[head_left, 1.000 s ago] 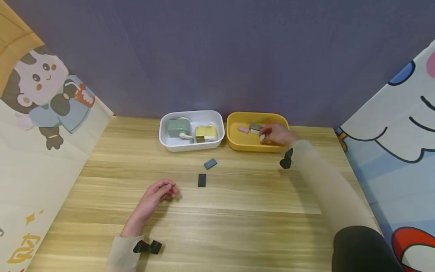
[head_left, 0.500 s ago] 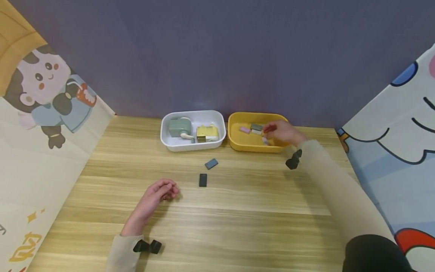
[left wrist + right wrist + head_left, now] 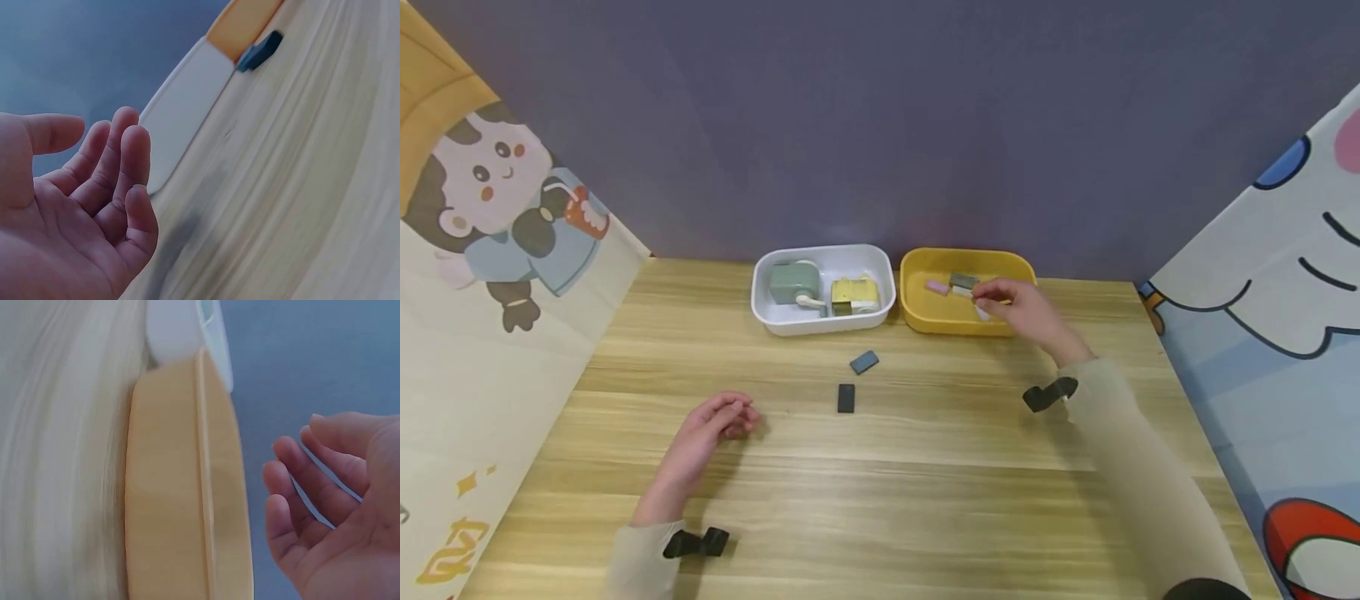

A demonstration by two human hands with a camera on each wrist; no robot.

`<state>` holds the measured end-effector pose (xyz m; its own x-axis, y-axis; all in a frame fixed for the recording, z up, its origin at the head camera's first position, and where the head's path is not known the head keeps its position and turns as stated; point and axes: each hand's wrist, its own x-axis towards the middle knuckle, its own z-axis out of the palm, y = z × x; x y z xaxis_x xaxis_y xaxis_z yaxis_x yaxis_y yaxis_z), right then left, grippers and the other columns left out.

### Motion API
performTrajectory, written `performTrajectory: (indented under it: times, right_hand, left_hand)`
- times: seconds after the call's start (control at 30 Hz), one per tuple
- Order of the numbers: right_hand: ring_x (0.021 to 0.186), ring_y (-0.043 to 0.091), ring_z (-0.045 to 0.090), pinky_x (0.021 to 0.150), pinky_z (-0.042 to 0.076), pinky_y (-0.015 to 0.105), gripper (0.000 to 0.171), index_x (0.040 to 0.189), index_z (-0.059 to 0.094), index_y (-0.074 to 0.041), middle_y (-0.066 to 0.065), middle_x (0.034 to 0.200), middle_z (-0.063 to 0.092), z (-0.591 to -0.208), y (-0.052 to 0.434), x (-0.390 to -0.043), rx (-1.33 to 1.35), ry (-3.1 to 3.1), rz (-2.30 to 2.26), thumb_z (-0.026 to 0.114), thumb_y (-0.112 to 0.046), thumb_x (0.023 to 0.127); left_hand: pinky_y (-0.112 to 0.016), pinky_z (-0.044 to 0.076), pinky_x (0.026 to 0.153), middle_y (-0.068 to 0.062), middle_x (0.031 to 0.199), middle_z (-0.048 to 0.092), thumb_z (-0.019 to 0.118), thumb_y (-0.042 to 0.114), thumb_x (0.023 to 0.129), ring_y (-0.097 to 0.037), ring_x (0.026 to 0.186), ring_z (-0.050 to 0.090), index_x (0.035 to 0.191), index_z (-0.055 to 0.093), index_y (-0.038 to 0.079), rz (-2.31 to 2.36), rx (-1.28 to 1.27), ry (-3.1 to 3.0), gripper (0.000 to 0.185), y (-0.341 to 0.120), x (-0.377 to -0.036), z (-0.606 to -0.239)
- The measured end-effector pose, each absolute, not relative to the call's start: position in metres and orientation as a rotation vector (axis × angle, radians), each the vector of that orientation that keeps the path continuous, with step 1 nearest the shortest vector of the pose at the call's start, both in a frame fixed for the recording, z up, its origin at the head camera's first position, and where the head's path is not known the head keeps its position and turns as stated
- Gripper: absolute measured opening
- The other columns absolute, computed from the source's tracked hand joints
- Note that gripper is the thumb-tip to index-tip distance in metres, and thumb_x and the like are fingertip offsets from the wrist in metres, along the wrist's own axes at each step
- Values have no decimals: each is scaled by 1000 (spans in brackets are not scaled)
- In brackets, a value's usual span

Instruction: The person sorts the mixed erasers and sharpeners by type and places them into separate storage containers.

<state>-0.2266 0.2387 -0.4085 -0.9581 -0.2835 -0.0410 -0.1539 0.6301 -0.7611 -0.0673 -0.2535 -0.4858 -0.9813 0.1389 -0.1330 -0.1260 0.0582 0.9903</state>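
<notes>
My right hand [image 3: 1021, 315] hovers over the right side of the yellow tray [image 3: 940, 325], fingers loosely bent and holding nothing. Under its fingertips lies a pale block [image 3: 982, 313], partly hidden. A pink block [image 3: 937, 287], a grey-green block [image 3: 964, 281] and a white block [image 3: 962, 292] also lie in that tray. My left hand [image 3: 711, 429] is relaxed above the wooden table, its fingers loosely curled around nothing. To its right on the table are a black block [image 3: 846, 398] and a blue-grey block [image 3: 864, 362].
A white tray [image 3: 812, 327] stands left of the yellow one, holding a green box-shaped piece [image 3: 794, 283] and a yellow piece [image 3: 854, 295] of unclear kind. A dark blue-grey panel [image 3: 880, 125] rises behind both trays. Printed cloths flank the table [image 3: 880, 508].
The right hand has let go of the pale block, leaving it in the yellow tray, and is drawing back toward the person. The left hand has shifted slightly left.
</notes>
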Motion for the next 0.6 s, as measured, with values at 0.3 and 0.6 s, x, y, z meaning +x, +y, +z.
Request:
performTrajectory:
  times: [0.3, 0.6]
  right_hand:
    - [101, 23, 64, 82, 51, 26, 25, 117, 69, -3, 9, 112, 71, -426, 224, -181, -434, 2651, -1457, 63, -20, 100]
    - [103, 25, 65, 85, 49, 25, 22, 118, 68, -2, 13, 113, 71, -458, 206, -146, -346, 2540, -1675, 60, -14, 101]
  left_hand:
    - [-25, 49, 74, 4, 98, 71, 48, 22, 107, -12, 88, 66, 117, 58, -4, 2127, -55, 2154, 29, -290, -64, -477]
    - [-23, 49, 78, 4, 99, 71, 47, 19, 107, -12, 90, 67, 113, 64, 12, 2276, -70, 2080, 19, -323, -64, -471]
